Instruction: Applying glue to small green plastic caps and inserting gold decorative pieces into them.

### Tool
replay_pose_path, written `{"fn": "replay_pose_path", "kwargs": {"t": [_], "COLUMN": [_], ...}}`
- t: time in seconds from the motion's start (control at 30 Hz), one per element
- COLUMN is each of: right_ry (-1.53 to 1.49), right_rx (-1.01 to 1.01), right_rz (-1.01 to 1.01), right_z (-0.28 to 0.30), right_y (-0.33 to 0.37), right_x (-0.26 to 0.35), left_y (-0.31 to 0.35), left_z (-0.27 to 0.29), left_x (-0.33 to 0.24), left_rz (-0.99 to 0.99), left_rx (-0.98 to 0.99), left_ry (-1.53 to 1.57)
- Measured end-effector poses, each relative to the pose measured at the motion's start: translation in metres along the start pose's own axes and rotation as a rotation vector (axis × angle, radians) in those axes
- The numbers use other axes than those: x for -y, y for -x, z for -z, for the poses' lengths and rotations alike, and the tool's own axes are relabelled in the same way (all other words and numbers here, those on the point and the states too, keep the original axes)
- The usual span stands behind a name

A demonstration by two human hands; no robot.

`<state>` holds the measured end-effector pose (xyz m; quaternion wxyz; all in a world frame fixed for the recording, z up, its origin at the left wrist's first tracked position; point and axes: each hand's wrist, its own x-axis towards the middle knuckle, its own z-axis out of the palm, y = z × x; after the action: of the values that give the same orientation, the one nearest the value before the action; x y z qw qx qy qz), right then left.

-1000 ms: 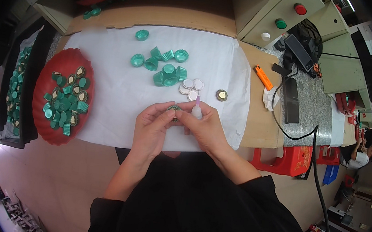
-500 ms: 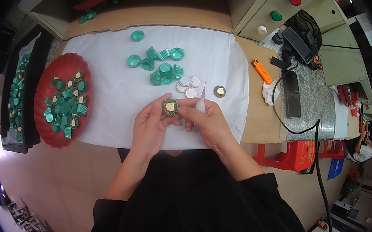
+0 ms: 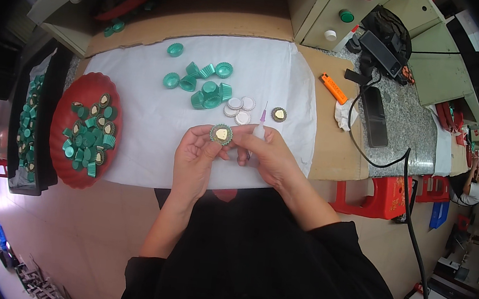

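Observation:
Between the fingers of my left hand (image 3: 195,155) is a small green fluted cup (image 3: 221,134) with a brown and cream-gold inside, its face turned up. My right hand (image 3: 271,153) grips a small bottle with a thin needle tip and purple collar (image 3: 263,117), and its fingertips touch the cup's right side. Just beyond my hands lie several white fluted discs (image 3: 243,117). A brown and gold disc (image 3: 279,114) sits apart to their right. Farther off on the white sheet (image 3: 135,138) are several green cups (image 3: 211,90), some tipped over.
A red scalloped tray (image 3: 61,131) of green cups stands left, beside a black crate (image 3: 46,135). To the right are an orange cutter (image 3: 333,88), crumpled tissue (image 3: 344,112), a phone (image 3: 376,118) and a black cable (image 3: 386,169). Red stools (image 3: 383,197) stand below the table edge.
My left thumb has shifted lower, leaving more of the cup's face showing. The bottle stays in my right hand. The whole view has shifted slightly.

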<state>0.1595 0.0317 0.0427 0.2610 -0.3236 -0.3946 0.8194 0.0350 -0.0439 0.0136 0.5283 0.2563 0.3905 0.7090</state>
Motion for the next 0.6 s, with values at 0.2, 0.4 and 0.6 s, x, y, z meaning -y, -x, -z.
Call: {"fn": "replay_pose_path", "kwargs": {"t": [0.2,0.4,0.6], "right_ry": [0.028,0.080,0.093], "right_rx": [-0.078,-0.073,-0.064], "right_rz": [-0.034,-0.040,-0.037], "right_z": [-0.003,-0.004,-0.010], "right_y": [-0.001,0.000,0.001], "right_x": [0.000,-0.001,-0.001], "left_y": [0.004,0.002,0.001], "left_z": [-0.005,-0.012,-0.008], "left_x": [-0.002,-0.006,-0.003], "left_rz": [0.007,0.044,0.037], "left_rx": [-0.020,-0.070,-0.093], "left_ry": [-0.141,-0.108,-0.035]}}
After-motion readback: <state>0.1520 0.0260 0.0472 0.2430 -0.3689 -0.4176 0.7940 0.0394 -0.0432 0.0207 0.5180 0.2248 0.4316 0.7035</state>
